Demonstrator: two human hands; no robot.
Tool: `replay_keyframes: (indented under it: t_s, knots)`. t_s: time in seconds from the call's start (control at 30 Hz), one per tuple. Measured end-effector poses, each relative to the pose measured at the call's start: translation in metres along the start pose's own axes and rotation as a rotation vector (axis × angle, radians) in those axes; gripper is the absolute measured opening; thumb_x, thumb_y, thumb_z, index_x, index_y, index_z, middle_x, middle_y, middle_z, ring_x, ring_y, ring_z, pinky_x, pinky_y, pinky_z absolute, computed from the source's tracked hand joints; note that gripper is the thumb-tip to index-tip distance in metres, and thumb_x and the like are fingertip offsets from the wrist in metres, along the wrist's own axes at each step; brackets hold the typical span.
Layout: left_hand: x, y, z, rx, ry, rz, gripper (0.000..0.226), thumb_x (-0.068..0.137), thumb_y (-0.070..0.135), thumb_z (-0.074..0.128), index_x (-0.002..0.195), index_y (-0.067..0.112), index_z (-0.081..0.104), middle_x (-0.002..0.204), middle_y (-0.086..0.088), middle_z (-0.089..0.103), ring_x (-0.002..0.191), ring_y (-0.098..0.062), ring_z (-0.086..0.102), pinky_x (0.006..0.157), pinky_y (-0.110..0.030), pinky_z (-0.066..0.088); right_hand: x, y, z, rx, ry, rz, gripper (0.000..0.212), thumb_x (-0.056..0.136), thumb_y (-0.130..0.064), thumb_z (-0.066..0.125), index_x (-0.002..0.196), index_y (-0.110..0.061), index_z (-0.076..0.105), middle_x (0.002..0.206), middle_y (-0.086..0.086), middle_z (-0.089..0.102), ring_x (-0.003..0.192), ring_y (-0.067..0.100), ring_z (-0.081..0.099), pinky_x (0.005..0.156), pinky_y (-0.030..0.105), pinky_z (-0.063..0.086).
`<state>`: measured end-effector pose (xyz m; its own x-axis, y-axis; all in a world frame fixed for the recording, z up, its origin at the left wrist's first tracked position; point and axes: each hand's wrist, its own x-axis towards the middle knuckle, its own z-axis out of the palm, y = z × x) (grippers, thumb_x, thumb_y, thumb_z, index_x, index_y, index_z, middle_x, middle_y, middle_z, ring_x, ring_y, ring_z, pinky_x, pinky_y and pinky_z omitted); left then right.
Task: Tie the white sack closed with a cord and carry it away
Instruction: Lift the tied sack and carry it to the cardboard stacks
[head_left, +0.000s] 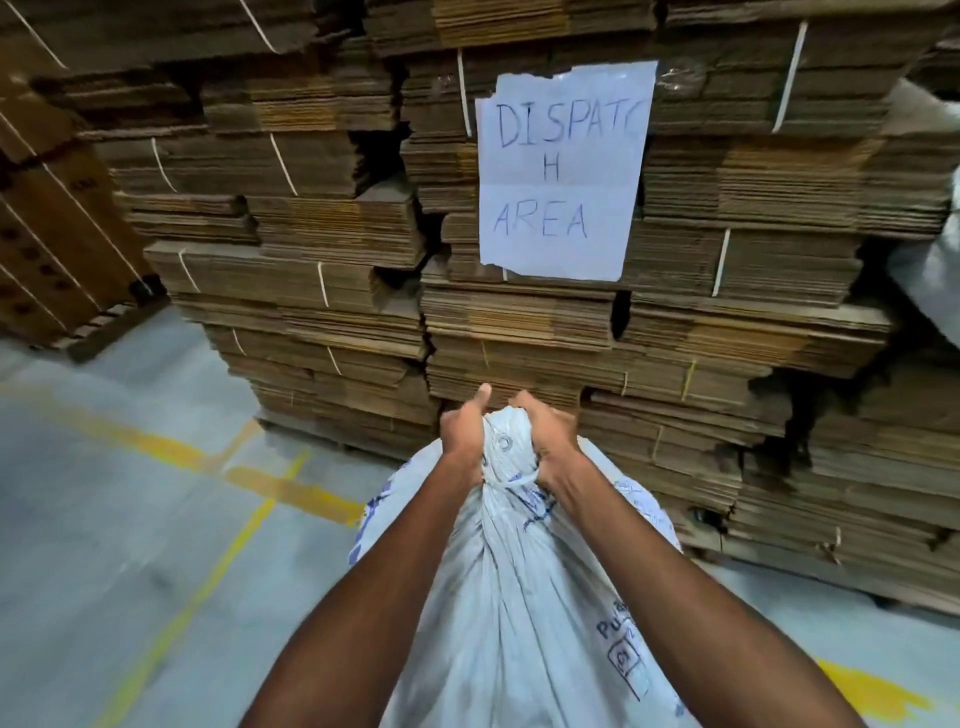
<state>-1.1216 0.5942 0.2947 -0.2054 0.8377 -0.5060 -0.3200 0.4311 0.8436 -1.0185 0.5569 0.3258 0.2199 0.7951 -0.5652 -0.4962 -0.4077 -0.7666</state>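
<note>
The white sack (519, 597) is held low in the middle of the view, its body filling the space between 2 bare forearms and reaching down to the bottom edge. Its mouth is gathered into a bunched neck at the top, and a cord (511, 480) is seen wrapped round that neck just below the bunch. A metal eyelet (503, 443) shows in the fabric above the cord. Blue print is visible on the sack's right side and left shoulder, too creased to be read in full.

The left hand (464, 428) is closed on the left side of the gathered neck, with the thumb raised. The right hand (550, 436) is closed on the right side of the same neck, fingers curled into the fabric. Both hands are touching the sack, close together with the bunch between them.

Behind the sack, stacks of flattened cardboard (337, 270) bound with straps are piled high. A paper sign (561, 171) marked "DISPATC H AREA" is fixed to the stacks, well above the hands. The grey floor (104, 519) is crossed by yellow lines (228, 551) at the left.
</note>
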Motion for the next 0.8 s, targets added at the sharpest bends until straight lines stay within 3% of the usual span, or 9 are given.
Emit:
replay_keyframes:
  t_s: [0.1, 0.2, 0.3, 0.43, 0.53, 0.6, 0.7, 0.8]
  knots:
    - [0.041, -0.011, -0.007, -0.001, -0.036, -0.057, 0.042, 0.074, 0.039, 0.080, 0.082, -0.002, 0.072, 0.080, -0.016, 0.076, 0.070, -0.032, 0.075, 0.071, -0.049, 0.061, 0.021, 0.011, 0.016, -0.022, 0.074, 0.014, 0.011, 0.068, -0.013, 0.076, 0.067, -0.010, 0.066, 0.065, 0.011, 0.064, 0.060, 0.021, 0.060, 0.058, 0.034, 0.049]
    - [0.094, -0.028, -0.011, 0.004, -0.093, -0.094, 0.062, 0.055, 0.051, 0.084, 0.085, -0.003, 0.073, 0.083, -0.015, 0.078, 0.078, -0.034, 0.077, 0.080, -0.059, 0.061, 0.051, 0.026, 0.031, -0.061, 0.157, -0.002, 0.021, 0.070, -0.015, 0.076, 0.053, -0.012, 0.064, 0.061, 0.009, 0.063, 0.056, 0.020, 0.059, 0.057, 0.031, 0.048]
    - [0.164, -0.065, -0.011, 0.083, -0.134, -0.148, 0.076, 0.045, 0.062, 0.086, 0.085, -0.002, 0.076, 0.084, -0.015, 0.079, 0.080, -0.036, 0.077, 0.082, -0.060, 0.060, 0.090, 0.044, 0.038, -0.132, 0.250, -0.038, 0.022, 0.063, -0.027, 0.078, 0.048, -0.016, 0.067, 0.063, 0.008, 0.067, 0.058, 0.020, 0.061, 0.060, 0.035, 0.049]
    - [0.214, -0.096, -0.011, 0.139, -0.197, -0.190, 0.081, 0.035, 0.077, 0.087, 0.068, 0.005, 0.071, 0.084, -0.013, 0.079, 0.082, -0.036, 0.076, 0.084, -0.060, 0.059, 0.136, 0.066, 0.041, -0.197, 0.380, -0.030, 0.028, 0.076, -0.026, 0.077, 0.054, -0.015, 0.065, 0.054, 0.000, 0.063, 0.053, 0.019, 0.056, 0.058, 0.031, 0.045]
    - [0.206, -0.077, -0.010, 0.233, -0.167, -0.185, 0.054, 0.065, 0.062, 0.082, 0.064, 0.011, 0.066, 0.068, -0.004, 0.067, 0.065, -0.024, 0.061, 0.070, -0.045, 0.056, 0.174, 0.086, 0.042, -0.223, 0.446, -0.014, 0.039, 0.075, -0.029, 0.079, 0.045, -0.014, 0.058, 0.049, -0.003, 0.057, 0.057, 0.021, 0.053, 0.060, 0.033, 0.042]
    - [0.217, -0.081, -0.012, 0.311, -0.152, -0.181, 0.046, 0.085, 0.048, 0.076, 0.068, 0.007, 0.064, 0.068, -0.002, 0.061, 0.066, -0.021, 0.054, 0.062, -0.035, 0.043, 0.195, 0.100, 0.041, -0.217, 0.464, -0.010, 0.032, 0.075, -0.028, 0.081, 0.052, -0.013, 0.065, 0.056, -0.001, 0.064, 0.064, 0.022, 0.059, 0.065, 0.036, 0.046]
    - [0.248, -0.100, -0.016, 0.406, -0.138, -0.170, 0.052, 0.091, 0.042, 0.073, 0.055, 0.010, 0.054, 0.057, 0.001, 0.053, 0.066, -0.022, 0.050, 0.067, -0.033, 0.040, 0.225, 0.120, 0.040, -0.276, 0.493, 0.014, 0.029, 0.078, -0.029, 0.081, 0.062, -0.008, 0.070, 0.065, 0.005, 0.068, 0.066, 0.024, 0.063, 0.066, 0.036, 0.050]
    - [0.279, -0.121, -0.023, 0.471, -0.160, -0.162, 0.056, 0.092, 0.045, 0.071, 0.051, 0.010, 0.054, 0.055, 0.000, 0.055, 0.067, -0.025, 0.054, 0.074, -0.036, 0.045, 0.254, 0.142, 0.034, -0.372, 0.494, 0.019, 0.041, 0.079, -0.042, 0.078, 0.064, -0.003, 0.072, 0.066, 0.004, 0.074, 0.073, 0.029, 0.072, 0.079, 0.042, 0.058]
